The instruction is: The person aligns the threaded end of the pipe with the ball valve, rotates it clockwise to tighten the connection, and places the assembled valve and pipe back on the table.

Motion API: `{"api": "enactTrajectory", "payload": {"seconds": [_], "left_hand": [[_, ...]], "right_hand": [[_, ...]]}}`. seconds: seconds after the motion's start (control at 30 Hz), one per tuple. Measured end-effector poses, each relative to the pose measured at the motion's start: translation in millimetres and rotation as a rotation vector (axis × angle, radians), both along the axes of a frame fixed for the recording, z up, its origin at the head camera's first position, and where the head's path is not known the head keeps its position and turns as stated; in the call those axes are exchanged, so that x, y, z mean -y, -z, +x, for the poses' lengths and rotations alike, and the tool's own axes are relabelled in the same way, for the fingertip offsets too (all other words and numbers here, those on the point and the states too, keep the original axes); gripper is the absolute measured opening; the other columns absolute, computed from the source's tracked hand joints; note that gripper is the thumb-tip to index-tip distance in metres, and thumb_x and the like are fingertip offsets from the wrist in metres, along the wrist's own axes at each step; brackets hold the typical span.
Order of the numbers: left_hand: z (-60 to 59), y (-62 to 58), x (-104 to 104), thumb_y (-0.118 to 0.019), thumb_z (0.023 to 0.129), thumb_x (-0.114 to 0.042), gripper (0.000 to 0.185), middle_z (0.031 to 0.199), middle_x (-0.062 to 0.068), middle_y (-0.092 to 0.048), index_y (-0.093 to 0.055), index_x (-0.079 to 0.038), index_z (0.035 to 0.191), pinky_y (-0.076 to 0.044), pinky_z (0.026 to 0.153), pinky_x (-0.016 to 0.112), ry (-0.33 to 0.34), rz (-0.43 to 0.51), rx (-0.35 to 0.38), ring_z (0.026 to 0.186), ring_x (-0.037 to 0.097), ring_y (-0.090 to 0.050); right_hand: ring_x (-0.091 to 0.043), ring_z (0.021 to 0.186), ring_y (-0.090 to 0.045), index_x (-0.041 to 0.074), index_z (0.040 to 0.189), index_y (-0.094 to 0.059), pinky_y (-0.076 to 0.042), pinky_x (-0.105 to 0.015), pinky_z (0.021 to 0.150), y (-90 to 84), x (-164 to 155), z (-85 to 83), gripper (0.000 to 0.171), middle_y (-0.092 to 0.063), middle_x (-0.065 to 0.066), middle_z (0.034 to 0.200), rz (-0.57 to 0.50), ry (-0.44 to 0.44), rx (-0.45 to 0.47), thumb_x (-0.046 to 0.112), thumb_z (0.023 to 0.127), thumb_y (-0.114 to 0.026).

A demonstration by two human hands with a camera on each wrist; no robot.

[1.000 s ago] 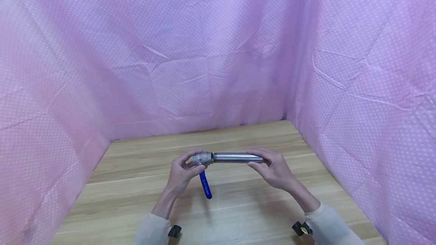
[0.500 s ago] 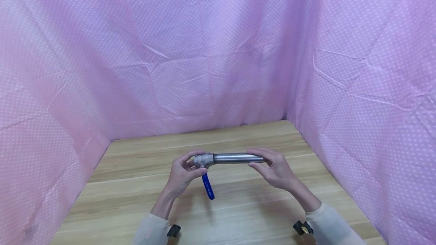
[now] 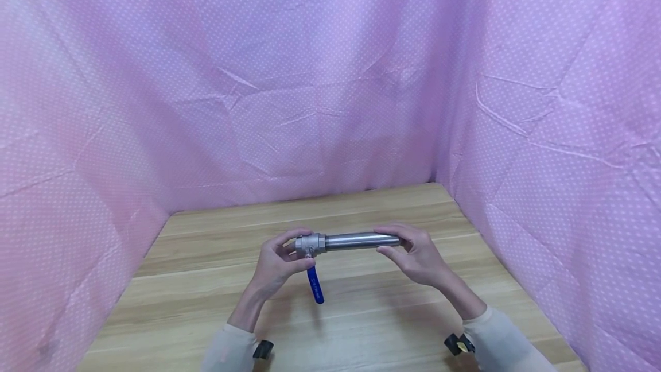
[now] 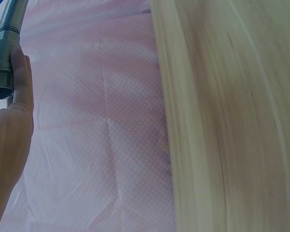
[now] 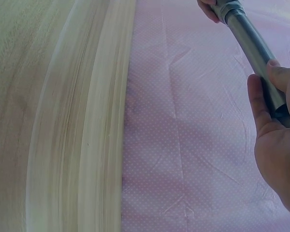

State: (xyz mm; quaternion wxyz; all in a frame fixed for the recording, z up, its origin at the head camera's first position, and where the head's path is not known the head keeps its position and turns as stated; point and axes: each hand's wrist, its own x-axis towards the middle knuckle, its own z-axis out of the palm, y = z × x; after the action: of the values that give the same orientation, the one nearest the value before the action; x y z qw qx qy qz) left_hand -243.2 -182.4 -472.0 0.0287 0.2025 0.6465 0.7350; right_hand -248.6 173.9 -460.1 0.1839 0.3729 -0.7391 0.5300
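Both hands, left (image 3: 276, 263) and right (image 3: 418, 257), grip the valved pipe (image 3: 356, 240) above the wooden table (image 3: 361, 320); pink cloth (image 3: 330, 102) probably encloses everything.

pipe (image 5: 251, 38) end hidden in right hand (image 5: 275, 140)

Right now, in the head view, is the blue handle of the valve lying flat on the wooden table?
No, the blue handle hangs down from the valve, which the left hand holds above the table.
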Motion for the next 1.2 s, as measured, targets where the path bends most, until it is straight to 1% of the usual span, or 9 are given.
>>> {"api": "enactTrajectory", "payload": {"seconds": [0.17, 0.27, 0.47, 0.57, 0.7, 0.83, 0.97, 1.07, 1.2], "left_hand": [[-0.1, 0.7, 0.2, -0.093, 0.083, 0.009, 0.072, 0.137, 0.0, -0.072, -0.062, 0.012, 0.148, -0.072, 0.099, 0.033, -0.002, -0.014, -0.015, 0.116, 0.016, -0.08], [-0.2, 1.6, 0.5, -0.093, 0.083, 0.009, 0.072, 0.137, 0.0, -0.072, -0.062, 0.012, 0.148, -0.072, 0.1, 0.034, -0.001, -0.022, -0.021, 0.116, 0.017, -0.08], [1.2, 3.2, 1.3, -0.093, 0.084, 0.007, 0.071, 0.139, 0.001, -0.07, -0.062, 0.009, 0.148, -0.071, 0.102, 0.037, -0.006, -0.05, -0.021, 0.12, 0.017, -0.08], [2.1, 3.4, 1.6, -0.093, 0.084, 0.007, 0.07, 0.141, 0.001, -0.069, -0.063, 0.008, 0.148, -0.071, 0.104, 0.038, -0.012, -0.063, -0.028, 0.122, 0.016, -0.079], [2.5, 3.2, 2.0, -0.093, 0.084, 0.006, 0.07, 0.142, -0.001, -0.068, -0.063, 0.009, 0.148, -0.071, 0.103, 0.038, -0.005, -0.063, -0.039, 0.123, 0.016, -0.079], [2.3, 3.7, 2.0, -0.093, 0.084, 0.006, 0.071, 0.143, -0.001, -0.068, -0.062, 0.01, 0.148, -0.071, 0.103, 0.038, 0.004, -0.049, -0.043, 0.123, 0.016, -0.079], [2.2, 5.6, 2.2, -0.093, 0.084, 0.007, 0.068, 0.147, 0.004, -0.067, -0.066, 0.005, 0.146, -0.071, 0.104, 0.038, -0.003, -0.036, -0.045, 0.123, 0.016, -0.079], [2.2, 7.0, 2.9, -0.094, 0.084, 0.007, 0.065, 0.15, 0.008, -0.066, -0.07, -0.001, 0.144, -0.071, 0.105, 0.037, -0.025, -0.039, -0.046, 0.124, 0.016, -0.078], [2.0, 7.8, 4.5, -0.094, 0.084, 0.006, 0.066, 0.149, 0.006, -0.067, -0.069, 0.001, 0.144, -0.071, 0.105, 0.035, -0.051, -0.052, -0.044, 0.124, 0.015, -0.078]], "right_hand": [[0.0, 0.085, -0.069, -0.003, 0.128, -0.078, -0.059, -0.016, 0.06, 2.1, -0.2, -0.9, 0.041, -0.083, -0.023, 0.11, -0.025, -0.011, 0.037, -0.016, 0.09, -0.084], [0.0, 0.083, -0.07, -0.004, 0.128, -0.077, -0.058, -0.016, 0.057, 3.5, -0.6, -0.8, 0.039, -0.082, -0.024, 0.106, -0.034, -0.019, 0.063, -0.015, 0.091, -0.083], [-0.001, 0.077, -0.074, -0.003, 0.129, -0.076, -0.061, -0.018, 0.056, 4.7, -2.5, 0.1, 0.036, -0.081, -0.021, 0.097, -0.022, -0.014, 0.147, -0.011, 0.095, -0.083], [0.0, 0.069, -0.067, -0.001, 0.128, -0.077, -0.057, -0.019, 0.051, 5.0, -3.2, 0.1, 0.034, -0.078, -0.016, 0.093, 0.001, 0.013, 0.171, -0.007, 0.096, -0.084], [0.001, 0.064, -0.056, 0.001, 0.127, -0.077, -0.048, -0.019, 0.046, 4.8, -3.9, -0.1, 0.032, -0.073, -0.012, 0.088, 0.028, 0.051, 0.199, -0.002, 0.097, -0.085], [0.002, 0.063, -0.053, 0.001, 0.127, -0.076, -0.046, -0.019, 0.046, 5.0, -3.9, -0.1, 0.03, -0.071, -0.011, 0.086, 0.041, 0.066, 0.226, 0.0, 0.098, -0.084], [0.002, 0.065, -0.056, 0.001, 0.127, -0.077, -0.048, -0.019, 0.048, 6.0, -1.4, -0.6, 0.029, -0.074, -0.015, 0.091, 0.019, 0.061, 0.242, -0.001, 0.099, -0.083], [-0.001, 0.07, -0.062, 0.0, 0.131, -0.075, -0.053, -0.019, 0.052, 4.9, 1.6, -0.9, 0.031, -0.078, -0.02, 0.103, -0.014, 0.035, 0.259, -0.002, 0.1, -0.082], [-0.003, 0.077, -0.071, -0.002, 0.136, -0.07, -0.061, -0.022, 0.057, 2.4, 3.7, -0.8, 0.037, -0.077, -0.025, 0.114, -0.051, -0.028, 0.271, -0.008, 0.1, -0.079]]}}
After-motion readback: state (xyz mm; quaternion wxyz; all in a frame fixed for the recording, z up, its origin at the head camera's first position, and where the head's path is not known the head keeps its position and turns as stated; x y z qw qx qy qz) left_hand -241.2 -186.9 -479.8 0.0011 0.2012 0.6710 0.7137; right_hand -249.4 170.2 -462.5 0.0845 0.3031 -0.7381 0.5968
